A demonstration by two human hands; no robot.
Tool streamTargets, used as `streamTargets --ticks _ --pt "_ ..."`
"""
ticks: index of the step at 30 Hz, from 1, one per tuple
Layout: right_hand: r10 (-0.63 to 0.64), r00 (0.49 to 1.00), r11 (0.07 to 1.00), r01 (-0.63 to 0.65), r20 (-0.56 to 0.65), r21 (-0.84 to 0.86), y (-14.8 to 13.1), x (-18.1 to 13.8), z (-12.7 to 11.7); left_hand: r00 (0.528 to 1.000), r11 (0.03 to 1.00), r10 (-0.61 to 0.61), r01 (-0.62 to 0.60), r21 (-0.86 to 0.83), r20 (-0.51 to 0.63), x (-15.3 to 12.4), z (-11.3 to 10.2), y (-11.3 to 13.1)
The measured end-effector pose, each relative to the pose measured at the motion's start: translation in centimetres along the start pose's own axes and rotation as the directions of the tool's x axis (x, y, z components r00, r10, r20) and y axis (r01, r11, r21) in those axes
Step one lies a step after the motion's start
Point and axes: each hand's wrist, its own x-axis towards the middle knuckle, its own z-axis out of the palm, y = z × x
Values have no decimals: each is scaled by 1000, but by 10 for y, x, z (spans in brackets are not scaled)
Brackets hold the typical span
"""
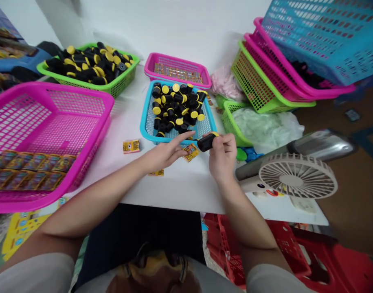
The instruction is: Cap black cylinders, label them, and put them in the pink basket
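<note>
My right hand is closed around a small black canister with a yellow cap, held tilted just in front of the blue basket. Close by on the left, my left hand stretches its index finger toward the canister. A yellow printed label sits at its lower fingertips, seemingly pinched there. On the white table lie another yellow label piece and a further one, partly under my left wrist. The blue basket holds many black canisters with yellow caps.
A pink basket with rows of yellow packets stands left. Behind it is a green basket of canisters. A small pink basket sits at the back. Stacked baskets and a small fan are on the right.
</note>
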Motion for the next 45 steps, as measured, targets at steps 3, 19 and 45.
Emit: streamTargets --ticks 3,19,45 --pt "67 997 997 -67 28 28 1 0 -1 1000 1000 15 -15 8 -19 0 5 -5" --pt "-85 961 988 48 262 144 2 -3 -2 971 888 160 -221 -403 -179 0 18 -14" --pt "-363 758 695 608 542 -385 -6 -13 0 978 623 -171 17 -782 -115 1 19 11"
